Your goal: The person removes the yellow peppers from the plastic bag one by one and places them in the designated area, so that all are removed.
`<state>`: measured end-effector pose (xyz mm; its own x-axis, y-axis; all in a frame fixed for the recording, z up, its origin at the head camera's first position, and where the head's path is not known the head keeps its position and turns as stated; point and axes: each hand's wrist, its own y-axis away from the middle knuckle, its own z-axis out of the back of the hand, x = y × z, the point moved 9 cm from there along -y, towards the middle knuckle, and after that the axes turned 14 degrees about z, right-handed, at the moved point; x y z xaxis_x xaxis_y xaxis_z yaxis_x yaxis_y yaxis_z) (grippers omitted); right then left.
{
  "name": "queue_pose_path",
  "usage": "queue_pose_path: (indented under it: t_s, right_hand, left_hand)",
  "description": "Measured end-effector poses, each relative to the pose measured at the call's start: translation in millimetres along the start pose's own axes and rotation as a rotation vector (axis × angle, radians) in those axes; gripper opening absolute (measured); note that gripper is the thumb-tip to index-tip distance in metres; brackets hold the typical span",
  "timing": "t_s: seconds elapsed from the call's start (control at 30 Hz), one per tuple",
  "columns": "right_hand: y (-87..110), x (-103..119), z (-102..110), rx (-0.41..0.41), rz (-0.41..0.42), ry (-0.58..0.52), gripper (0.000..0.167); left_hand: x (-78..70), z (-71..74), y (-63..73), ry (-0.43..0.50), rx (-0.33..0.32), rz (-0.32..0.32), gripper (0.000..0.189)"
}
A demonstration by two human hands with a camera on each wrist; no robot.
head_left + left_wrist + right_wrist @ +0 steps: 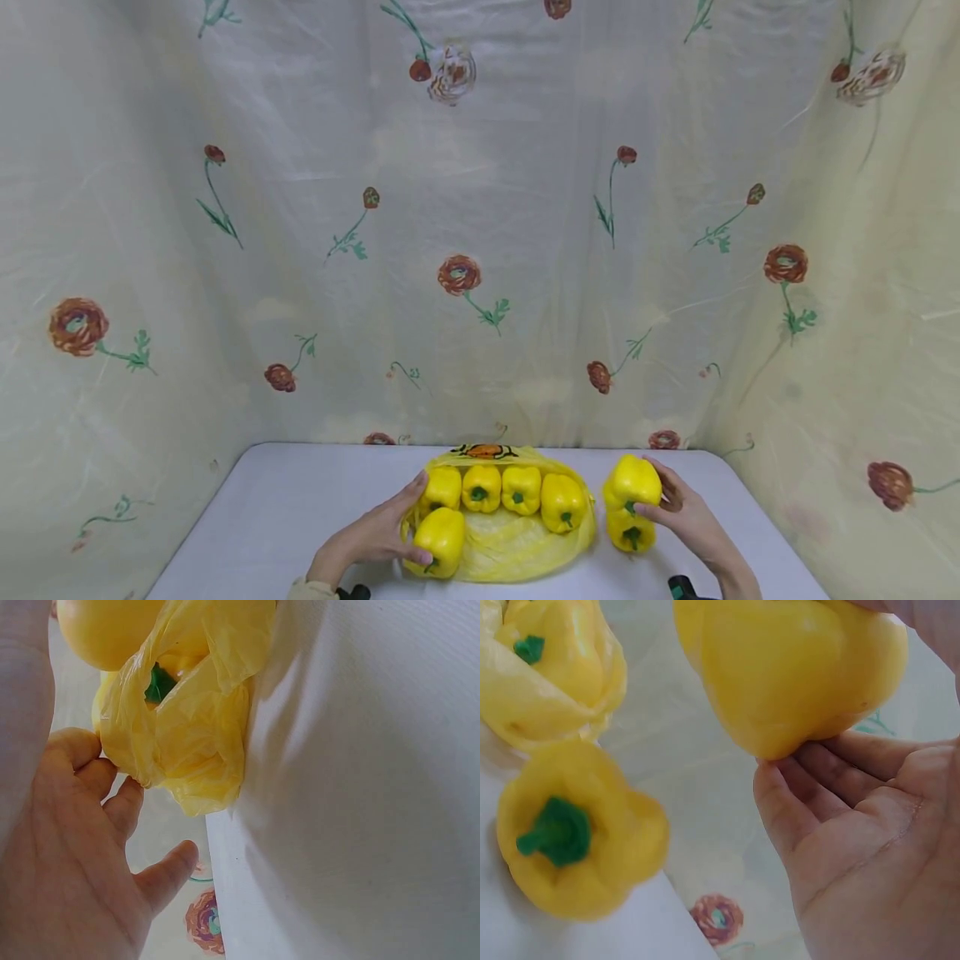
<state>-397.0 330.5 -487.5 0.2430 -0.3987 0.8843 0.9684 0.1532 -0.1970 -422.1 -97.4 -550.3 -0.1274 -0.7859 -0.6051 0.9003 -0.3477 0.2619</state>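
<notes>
In the head view my right hand (686, 504) holds a yellow bell pepper (636, 479), the thumb in front and the fingers behind. The right wrist view has its fingertips (769, 776) against the underside of this pepper (802, 682). Below it a second pepper (632, 536) sits on the table. My left hand (378, 529) is spread at the left rim of a yellow plastic bag (510, 546). Its thumb overlaps the front-left pepper (444, 533); in the left wrist view its fingers (124, 806) touch the bag's side (199, 769).
Several yellow peppers (521, 489) stand along the far side of the bag. The bag lies on a white table (315, 483), and flowered cloth (480, 333) hangs behind and at both sides. Dark devices (682, 586) show near both wrists.
</notes>
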Motion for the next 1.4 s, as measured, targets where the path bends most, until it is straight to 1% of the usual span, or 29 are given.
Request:
queue_pose_path:
  t_s: [0.27,0.5,0.7,0.9,1.07,1.2,1.27,1.4]
  right_hand:
    - [8.2,-8,17,-0.023,0.006,-0.008,0.084]
    - [14.0,-21,29,-0.043,-0.056,-0.005,0.087]
    - [16.7,-32,40,-0.054,-0.077,-0.007,0.087]
    - [20.7,-45,48,-0.071,-0.123,-0.026,0.087]
    - [24.4,-58,52,-0.074,-0.141,-0.008,0.084]
    - [24.4,-71,51,-0.071,-0.165,-0.008,0.083]
    - [24.1,-77,50,-0.070,-0.178,-0.030,0.083]
    - [26.3,-87,49,-0.060,-0.201,-0.011,0.083]
  left_hand:
    - [-0.4,0.0,-1.4,0.005,0.002,-0.007,0.121]
    - [-1.1,-0.1,-0.5,-0.002,0.000,-0.020,0.120]
    - [-1.0,1.0,-1.4,-0.006,-0.005,-0.007,0.121]
    - [-0.4,1.7,-2.5,-0.008,-0.012,-0.003,0.121]
    - [1.0,-0.2,-2.6,-0.001,-0.005,0.005,0.122]
    - [0.9,-1.0,-2.1,0.005,-0.002,0.013,0.122]
    - [0.6,-1.0,-2.0,0.003,-0.003,0.014,0.122]
    - [0.6,-1.3,-1.9,-0.006,-0.007,0.013,0.122]
